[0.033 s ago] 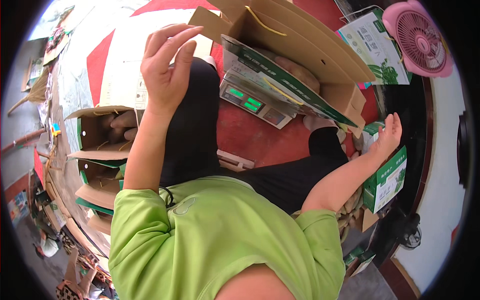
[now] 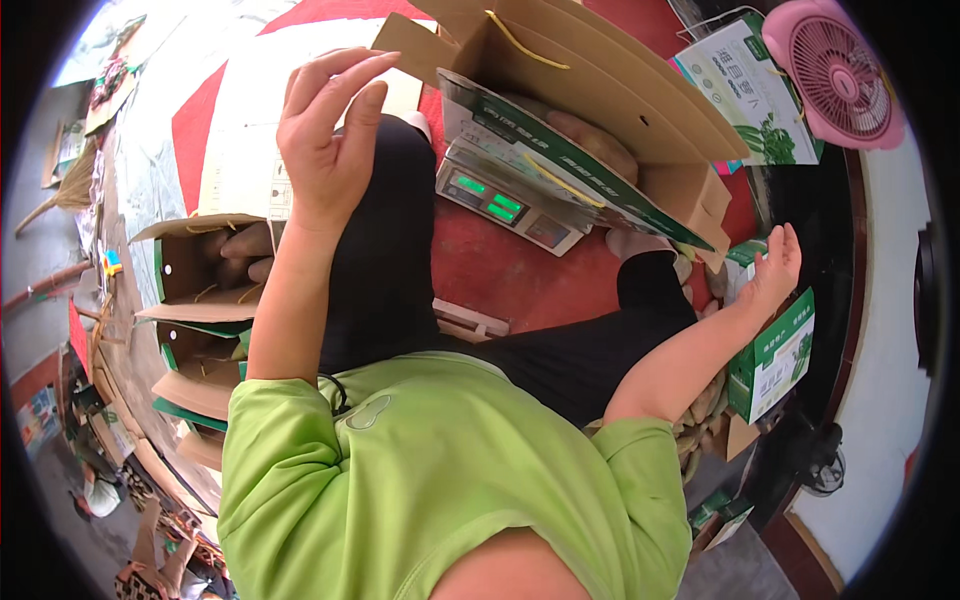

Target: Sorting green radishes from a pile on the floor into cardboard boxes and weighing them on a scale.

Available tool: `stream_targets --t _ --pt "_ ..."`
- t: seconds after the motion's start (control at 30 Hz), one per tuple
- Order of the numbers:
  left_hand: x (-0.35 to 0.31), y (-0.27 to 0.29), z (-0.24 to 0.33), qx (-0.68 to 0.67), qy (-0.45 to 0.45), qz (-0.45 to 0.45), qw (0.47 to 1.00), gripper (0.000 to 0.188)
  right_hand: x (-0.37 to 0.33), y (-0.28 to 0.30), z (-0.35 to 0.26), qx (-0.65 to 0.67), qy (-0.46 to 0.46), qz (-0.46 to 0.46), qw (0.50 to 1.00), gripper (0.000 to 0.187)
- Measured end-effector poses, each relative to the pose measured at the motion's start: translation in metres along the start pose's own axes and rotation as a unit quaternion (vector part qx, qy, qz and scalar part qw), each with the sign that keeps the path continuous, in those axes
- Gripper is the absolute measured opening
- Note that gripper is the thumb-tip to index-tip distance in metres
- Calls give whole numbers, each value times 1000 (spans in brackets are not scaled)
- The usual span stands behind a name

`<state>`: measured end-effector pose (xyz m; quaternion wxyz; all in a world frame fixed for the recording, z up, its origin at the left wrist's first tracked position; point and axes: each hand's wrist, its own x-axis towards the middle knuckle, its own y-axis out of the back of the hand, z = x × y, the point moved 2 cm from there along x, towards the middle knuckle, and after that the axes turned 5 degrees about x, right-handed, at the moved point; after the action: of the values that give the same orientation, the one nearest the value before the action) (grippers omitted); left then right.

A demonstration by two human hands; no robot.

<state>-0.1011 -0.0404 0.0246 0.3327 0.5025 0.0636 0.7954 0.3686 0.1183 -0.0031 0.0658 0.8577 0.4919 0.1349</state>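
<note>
My left hand [image 2: 328,140] is raised over my left knee, its fingers bent a little and the thumb apart, with nothing in it. Ahead, an open cardboard carton [image 2: 690,190] with a green and white side and yellow cord handles stands on a digital scale [image 2: 512,207] whose display glows green. Large brown tubers [image 2: 600,145] lie inside this carton. Out to the right, my right hand [image 2: 772,265] is held palm up with its fingers stretched and holds nothing. It is nearest a green and white carton [image 2: 778,355], beside a heap of tubers [image 2: 703,405].
Open cartons [image 2: 195,308] are stacked at my left, the top one holding brown tubers [image 2: 248,242]. A pink fan [image 2: 845,75] and a printed carton [image 2: 750,88] stand at the far right. A black fan [image 2: 824,460] is at the near right. A broom [image 2: 68,188] lies far left.
</note>
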Motion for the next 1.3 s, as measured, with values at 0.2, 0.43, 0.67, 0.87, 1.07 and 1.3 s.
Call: stream_targets --t 0.2,0.43,0.67,0.87,1.07,1.3 --pt "-2 -3 3 19 -21 -20 999 18 11 6 39 -80 -120 -40 989 44" --pt "-3 -2 -2 38 -2 -28 999 17 10 8 57 -88 -194 -54 976 48" --pt "5 1 0 63 11 -32 997 19 10 27 72 53 -288 -50 955 48" --pt "0 2 -3 62 28 -49 996 20 5 31 76 93 -312 -60 944 47" --pt "2 9 -17 8 106 0 994 26 12 34 89 147 -339 -76 926 51" --pt "31 -12 -44 -97 323 -25 941 36 6 24 73 80 -336 -87 934 54"
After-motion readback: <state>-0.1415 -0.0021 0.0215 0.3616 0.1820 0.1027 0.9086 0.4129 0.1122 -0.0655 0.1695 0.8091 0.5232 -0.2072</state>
